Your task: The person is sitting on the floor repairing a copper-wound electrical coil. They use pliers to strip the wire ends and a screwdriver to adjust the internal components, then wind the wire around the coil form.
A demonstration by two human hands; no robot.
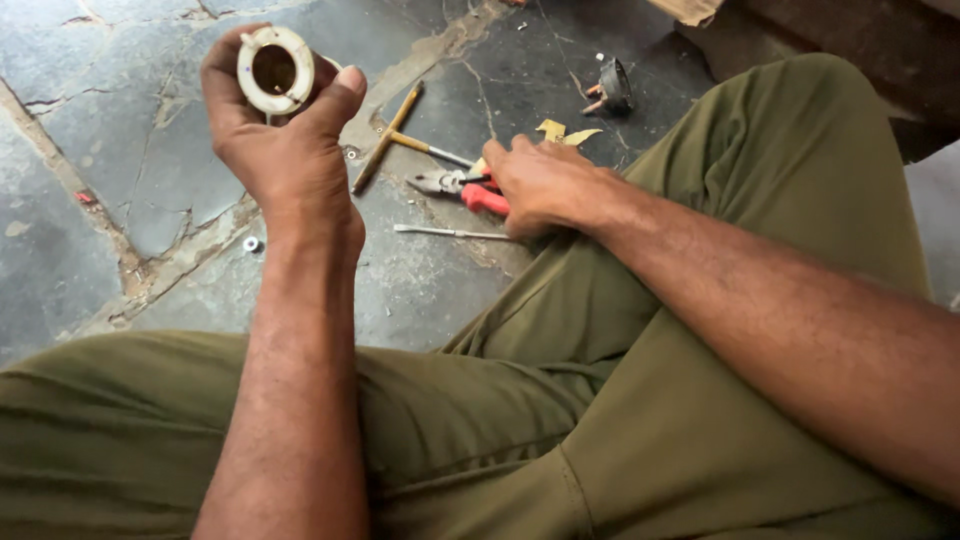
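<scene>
A cream, ring-shaped plastic fitting (275,69) is held up by the left hand (285,140); red-handled metal pliers (462,189) on the cracked stone floor (120,170) are touched by the right hand (545,185).

bare stone floor (120,170) left, pliers (462,188), rods (385,140) crowding centre

The floor (120,150) is dark grey stone, cracked, with pale grit in the seams. On it lie red-handled pliers (462,189), a T-shaped tool (392,135) with a yellowish handle, a thin metal rod (450,233), a small black part (612,87), a yellow scrap (560,131) and a tiny washer (251,243). The right hand (545,185) rests on the floor over the pliers' handles.
</scene>
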